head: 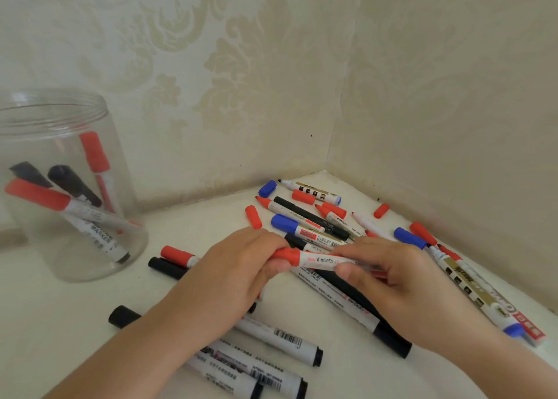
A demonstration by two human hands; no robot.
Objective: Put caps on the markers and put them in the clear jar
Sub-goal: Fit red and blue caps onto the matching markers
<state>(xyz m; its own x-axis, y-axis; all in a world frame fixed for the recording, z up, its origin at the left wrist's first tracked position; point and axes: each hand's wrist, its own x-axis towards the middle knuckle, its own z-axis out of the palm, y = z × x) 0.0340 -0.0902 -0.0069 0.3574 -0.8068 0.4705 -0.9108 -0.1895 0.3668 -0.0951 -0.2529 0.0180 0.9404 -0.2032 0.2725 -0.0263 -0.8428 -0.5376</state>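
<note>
Red plastic cap [285,253] pinched by left hand [232,266] fingers; right hand [389,275] fingers pinch white marker barrel [326,261]. Capping underway; next, press home, then clear plastic jar [60,187].

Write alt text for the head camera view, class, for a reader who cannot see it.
Two hands, left hand and right hand, hold a red-capped marker level between them above a scatter of markers and loose caps on a white table. A clear jar at left holds several capped markers.

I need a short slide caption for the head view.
Both hands cap a red marker beside a clear jar.
</note>
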